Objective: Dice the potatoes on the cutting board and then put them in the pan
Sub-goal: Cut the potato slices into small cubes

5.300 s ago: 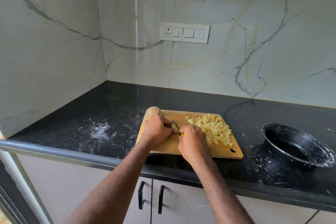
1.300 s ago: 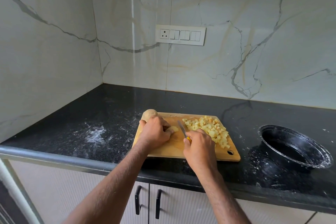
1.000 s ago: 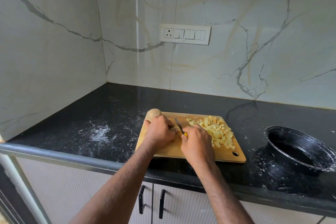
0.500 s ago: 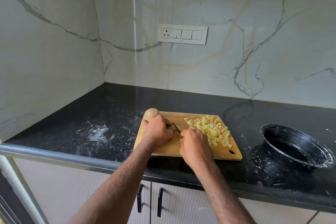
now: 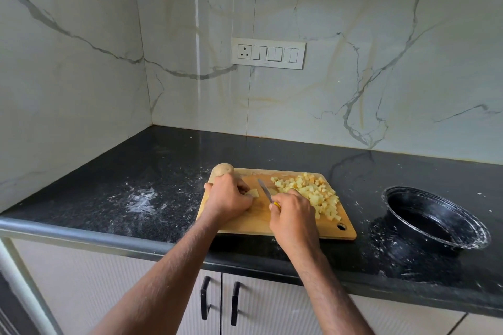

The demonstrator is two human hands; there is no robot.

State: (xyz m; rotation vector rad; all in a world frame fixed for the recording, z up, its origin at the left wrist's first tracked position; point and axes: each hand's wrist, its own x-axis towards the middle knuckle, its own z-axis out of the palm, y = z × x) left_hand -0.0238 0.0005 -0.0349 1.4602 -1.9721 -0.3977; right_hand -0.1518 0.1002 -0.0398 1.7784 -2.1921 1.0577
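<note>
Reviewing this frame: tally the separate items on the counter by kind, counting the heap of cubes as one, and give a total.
Cutting board: 1
Knife, held by the right hand: 1
Whole potato: 1
Potato piece under the left hand: 1
Pile of diced potato: 1
Black pan: 1
Total: 6

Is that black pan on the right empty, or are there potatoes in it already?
Empty: the black pan shows only its dark inside and a pale dusting on the rim. The diced potatoes lie on the cutting board.
</note>
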